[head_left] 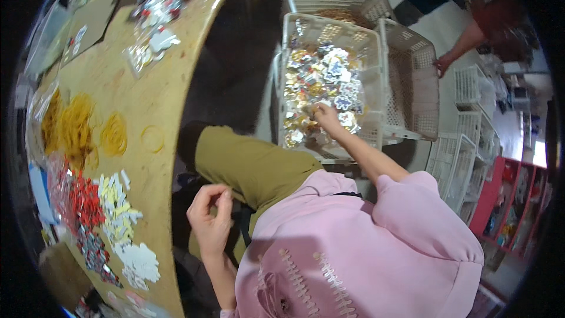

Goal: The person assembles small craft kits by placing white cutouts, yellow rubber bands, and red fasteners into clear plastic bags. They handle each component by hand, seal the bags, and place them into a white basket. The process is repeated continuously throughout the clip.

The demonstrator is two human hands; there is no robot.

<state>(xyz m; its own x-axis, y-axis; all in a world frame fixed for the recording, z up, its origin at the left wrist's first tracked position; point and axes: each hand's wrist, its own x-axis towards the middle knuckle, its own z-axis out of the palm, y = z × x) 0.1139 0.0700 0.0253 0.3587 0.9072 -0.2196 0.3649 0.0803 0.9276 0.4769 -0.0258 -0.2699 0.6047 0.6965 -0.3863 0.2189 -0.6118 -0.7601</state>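
the right hand reached out into a white basket on the floor. the basket was full of shiny little packets in gold, silver and blue. the fingertips touched the packets near the front of the pile, and the grip was narrow, pinching at one, but i could not tell if it really held it.

the left hand was up near the person's knee, beside the edge of the wooden surface. its thumb and fingers were curled close together. something tiny may have been between them, but it was too small to tell.

on the surface lay yellow rubber bands in heaps, red bits, pale paper cutouts and white flower shapes. more shiny packets lay at the far end.

other white baskets stood next to the full one. another person's hand rested on the rim of one of them.
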